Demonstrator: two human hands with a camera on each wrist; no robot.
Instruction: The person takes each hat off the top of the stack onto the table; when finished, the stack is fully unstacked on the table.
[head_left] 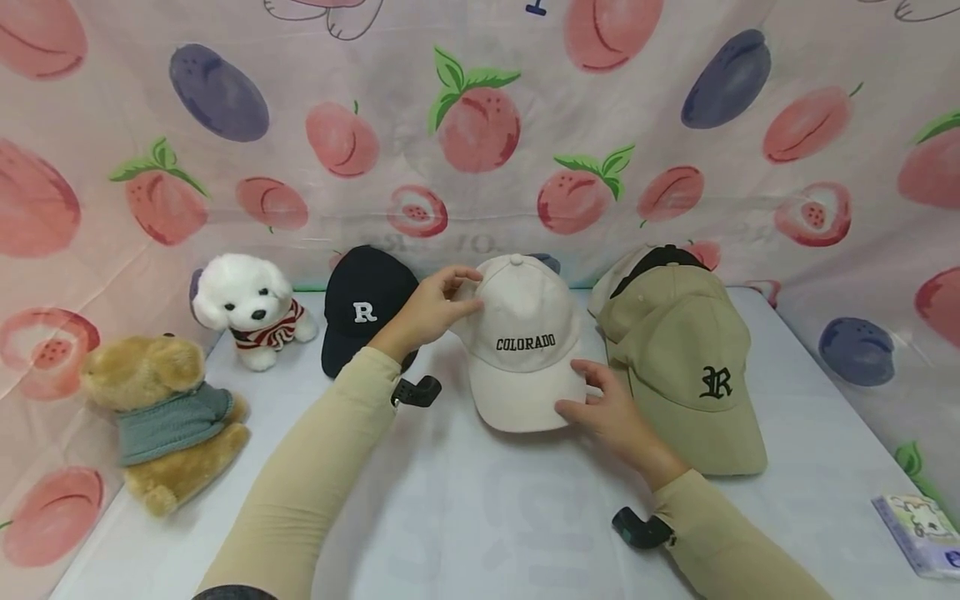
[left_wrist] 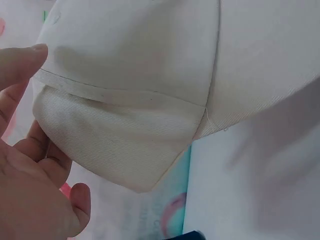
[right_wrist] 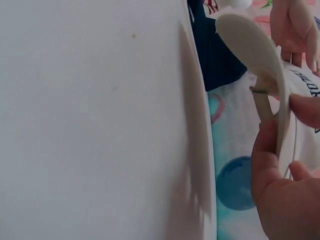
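White cap (head_left: pixel 523 357): grip the edges, spare the crown (head_left: pixel 525 298)

Left hand (head_left: pixel 429 307): light pinch at the side, thumb outside, fingers behind the edge. Right hand (head_left: pixel 617 421): brim (head_left: pixel 517 400) edge pinched between thumb and fingers. White cap is between them, mid-bench (head_left: pixel 465 525), crown up, COLORADO facing the person. Looks held clear of the surface; can't confirm for the back.

My read: fabric's soft, a hard squeeze will dent it. Brim is likely the stiff part, so steer with that. Move both sides together or it'll twist. In the left wrist view a flap (left_wrist: pixel 117 137) hangs below the crown's edge; don't let it fold under.

Clearances: black cap (head_left: pixel 369 279) just beside the left hand, mind the wrist. Khaki cap (head_left: pixel 686 333) fronts a stack near the right hand. Plush dog (head_left: pixel 251 292) and bear (head_left: pixel 168 425) well apart, far left.
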